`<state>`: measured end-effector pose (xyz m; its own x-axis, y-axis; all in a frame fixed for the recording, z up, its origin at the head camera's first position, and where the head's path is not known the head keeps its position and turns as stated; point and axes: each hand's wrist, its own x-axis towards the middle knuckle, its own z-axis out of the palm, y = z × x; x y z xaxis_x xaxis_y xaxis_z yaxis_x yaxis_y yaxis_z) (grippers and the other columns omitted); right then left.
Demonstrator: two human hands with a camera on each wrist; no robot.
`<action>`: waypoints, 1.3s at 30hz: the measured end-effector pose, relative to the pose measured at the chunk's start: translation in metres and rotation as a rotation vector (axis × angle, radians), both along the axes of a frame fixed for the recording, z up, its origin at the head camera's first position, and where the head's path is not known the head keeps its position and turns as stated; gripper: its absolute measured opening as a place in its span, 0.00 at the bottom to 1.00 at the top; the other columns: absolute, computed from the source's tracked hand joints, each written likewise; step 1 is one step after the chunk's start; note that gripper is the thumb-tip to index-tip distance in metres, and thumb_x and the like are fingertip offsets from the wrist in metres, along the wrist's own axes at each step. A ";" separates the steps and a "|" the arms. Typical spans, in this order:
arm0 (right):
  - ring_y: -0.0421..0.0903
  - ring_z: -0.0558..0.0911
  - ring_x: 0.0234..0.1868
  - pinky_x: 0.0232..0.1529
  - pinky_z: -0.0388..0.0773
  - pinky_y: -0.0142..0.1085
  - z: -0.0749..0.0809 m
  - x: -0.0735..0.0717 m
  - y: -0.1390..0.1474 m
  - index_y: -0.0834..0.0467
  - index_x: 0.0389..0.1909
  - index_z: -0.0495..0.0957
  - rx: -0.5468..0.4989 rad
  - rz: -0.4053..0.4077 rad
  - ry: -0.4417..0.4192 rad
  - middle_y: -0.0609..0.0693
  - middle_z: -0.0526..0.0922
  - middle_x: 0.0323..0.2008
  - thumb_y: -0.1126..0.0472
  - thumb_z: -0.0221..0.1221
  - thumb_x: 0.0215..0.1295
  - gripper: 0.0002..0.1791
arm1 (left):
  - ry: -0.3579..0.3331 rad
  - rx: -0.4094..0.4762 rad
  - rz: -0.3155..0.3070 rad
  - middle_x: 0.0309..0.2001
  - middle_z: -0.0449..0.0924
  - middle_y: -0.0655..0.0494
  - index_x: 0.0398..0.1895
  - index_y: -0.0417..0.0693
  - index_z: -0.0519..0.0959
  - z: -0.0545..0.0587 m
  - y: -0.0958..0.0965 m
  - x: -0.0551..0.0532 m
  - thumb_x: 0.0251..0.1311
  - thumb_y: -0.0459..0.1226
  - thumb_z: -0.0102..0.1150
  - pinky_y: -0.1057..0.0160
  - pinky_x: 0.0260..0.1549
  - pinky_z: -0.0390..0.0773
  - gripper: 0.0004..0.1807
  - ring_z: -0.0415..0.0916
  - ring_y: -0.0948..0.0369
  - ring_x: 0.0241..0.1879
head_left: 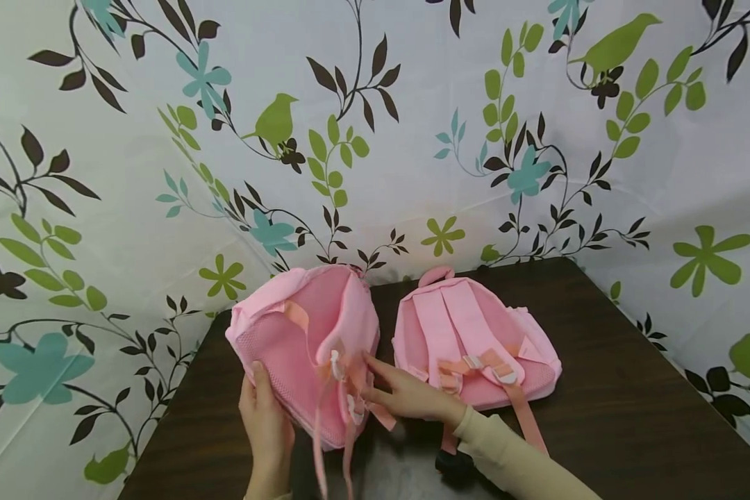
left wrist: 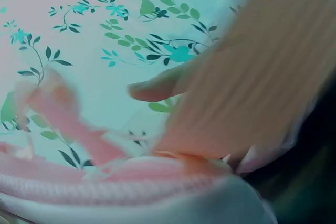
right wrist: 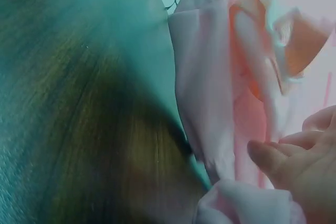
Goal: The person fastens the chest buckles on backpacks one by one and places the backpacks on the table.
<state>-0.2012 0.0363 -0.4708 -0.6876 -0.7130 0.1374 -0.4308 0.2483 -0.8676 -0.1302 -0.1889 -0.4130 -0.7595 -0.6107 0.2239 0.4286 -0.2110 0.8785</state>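
at the lower middle of the head view, just left of centre, a pink backpack (head_left: 290, 361) is tilted above the table (head_left: 631, 403), with its mesh back panel turned to the camera. the left hand (head_left: 267, 417) is clamped on its lower left edge, the thumb lying on the mesh and the other fingers hidden behind. the right hand (head_left: 406, 396) comes from the lower right and has its fingers at the right side of this backpack, beside the thin straps (head_left: 317, 430); whether they pinch something, i cannot tell. two of these straps hang down to the bottom of the frame, and a whitish buckle (head_left: 335, 364) is near the fingertips.

just to the right, a second pink backpack (head_left: 469, 333) lies on the table, its shoulder straps upward and its top loop toward the back edge. under its lower part, partly covered by the pale sleeve (head_left: 519, 451), is a small black object (head_left: 453, 464), which i cannot identify. the table is of dark wood. behind it, a white covering (head_left: 406, 180) with printed birds, leaves and flowers fills the upper frame. the left wrist view is blurred.
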 end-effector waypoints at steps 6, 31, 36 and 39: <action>0.47 0.56 0.77 0.72 0.59 0.44 -0.001 0.002 -0.001 0.59 0.79 0.51 0.033 -0.018 0.056 0.51 0.52 0.79 0.38 0.54 0.72 0.45 | 0.033 0.128 -0.071 0.42 0.82 0.57 0.51 0.43 0.73 -0.017 0.002 0.002 0.77 0.46 0.46 0.69 0.39 0.80 0.16 0.81 0.65 0.41; 0.52 0.48 0.79 0.73 0.56 0.53 0.005 0.010 -0.004 0.55 0.79 0.55 0.178 -0.035 0.060 0.53 0.43 0.81 0.37 0.65 0.63 0.50 | -0.706 -0.693 -0.268 0.43 0.75 0.45 0.60 0.30 0.68 -0.042 -0.060 0.033 0.79 0.53 0.37 0.58 0.40 0.72 0.32 0.71 0.54 0.42; 0.52 0.47 0.79 0.73 0.56 0.53 0.005 0.010 -0.005 0.56 0.78 0.56 0.197 -0.032 0.088 0.54 0.44 0.81 0.36 0.65 0.62 0.50 | -0.754 -0.751 -0.269 0.51 0.78 0.34 0.62 0.27 0.67 -0.046 -0.067 0.037 0.78 0.56 0.38 0.49 0.46 0.77 0.36 0.75 0.48 0.47; 0.52 0.47 0.79 0.73 0.56 0.52 0.004 0.010 -0.005 0.56 0.78 0.57 0.201 -0.023 0.086 0.54 0.44 0.81 0.36 0.65 0.62 0.51 | -0.775 -0.785 -0.269 0.57 0.75 0.30 0.63 0.25 0.67 -0.048 -0.071 0.039 0.77 0.58 0.40 0.45 0.50 0.76 0.39 0.75 0.46 0.50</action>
